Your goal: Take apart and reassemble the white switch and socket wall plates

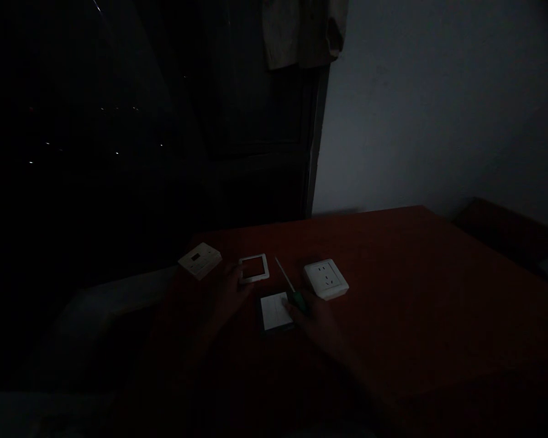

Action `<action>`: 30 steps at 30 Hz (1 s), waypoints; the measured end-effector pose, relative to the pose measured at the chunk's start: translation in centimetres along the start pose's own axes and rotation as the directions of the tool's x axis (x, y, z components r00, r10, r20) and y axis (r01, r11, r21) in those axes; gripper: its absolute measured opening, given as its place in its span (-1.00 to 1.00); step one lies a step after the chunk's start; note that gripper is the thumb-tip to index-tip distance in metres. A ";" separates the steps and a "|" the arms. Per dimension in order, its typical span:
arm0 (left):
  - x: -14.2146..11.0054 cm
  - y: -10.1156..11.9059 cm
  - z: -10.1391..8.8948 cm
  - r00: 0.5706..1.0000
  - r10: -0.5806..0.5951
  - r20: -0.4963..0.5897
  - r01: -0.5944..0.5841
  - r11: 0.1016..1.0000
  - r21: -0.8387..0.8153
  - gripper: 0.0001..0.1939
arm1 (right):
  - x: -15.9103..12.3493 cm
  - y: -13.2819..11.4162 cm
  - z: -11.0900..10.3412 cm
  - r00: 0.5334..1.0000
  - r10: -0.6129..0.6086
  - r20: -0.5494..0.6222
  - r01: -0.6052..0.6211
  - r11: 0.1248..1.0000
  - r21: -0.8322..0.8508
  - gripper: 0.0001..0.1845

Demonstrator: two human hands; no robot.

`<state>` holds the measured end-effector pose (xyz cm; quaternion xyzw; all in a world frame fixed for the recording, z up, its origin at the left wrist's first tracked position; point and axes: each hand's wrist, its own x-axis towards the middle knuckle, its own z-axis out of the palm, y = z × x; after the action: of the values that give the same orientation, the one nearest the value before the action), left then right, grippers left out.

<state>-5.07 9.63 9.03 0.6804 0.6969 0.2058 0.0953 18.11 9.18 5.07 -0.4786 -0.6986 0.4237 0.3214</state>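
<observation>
A white square frame [265, 267] with an open middle is gripped at its left side by my left hand [231, 293]. My right hand [318, 319] is closed round the green handle of a screwdriver [296, 299], whose thin shaft points up and to the left. Just below the shaft lies a white switch plate [273, 311] with a dark border, partly covered by my right fingers. Beyond my right hand sits a white wall socket [326, 278] on its box, face up. The dim light hides most finger detail.
A white box-like plate [200, 260] with a small dark window lies at the left edge of the reddish-brown table [393, 292]. Behind stand a dark window [256, 121] and a pale wall [429, 109]. A cloth [301, 33] hangs at the top.
</observation>
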 end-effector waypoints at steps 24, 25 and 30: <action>-4.9 3.8 1.0 0.967 0.211 0.143 -0.190 0.970 -0.150 -0.86 | -0.4 0.1 0.5 0.994 -0.018 -0.105 0.023 0.999 0.046 -0.69; -5.5 4.0 1.2 0.964 0.218 0.154 -0.196 0.970 -0.145 -0.85 | -0.4 0.1 0.5 0.994 -0.019 -0.109 0.024 0.999 0.047 -0.68; -7.0 4.6 1.8 0.957 0.213 0.198 -0.186 0.972 -0.144 -0.82 | -0.2 0.4 0.6 0.994 -0.018 -0.108 0.021 0.999 0.025 -0.75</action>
<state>0.23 2.96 8.32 0.7580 0.5964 0.1834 0.1898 17.81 8.85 4.48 -0.4896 -0.6794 0.4031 0.3691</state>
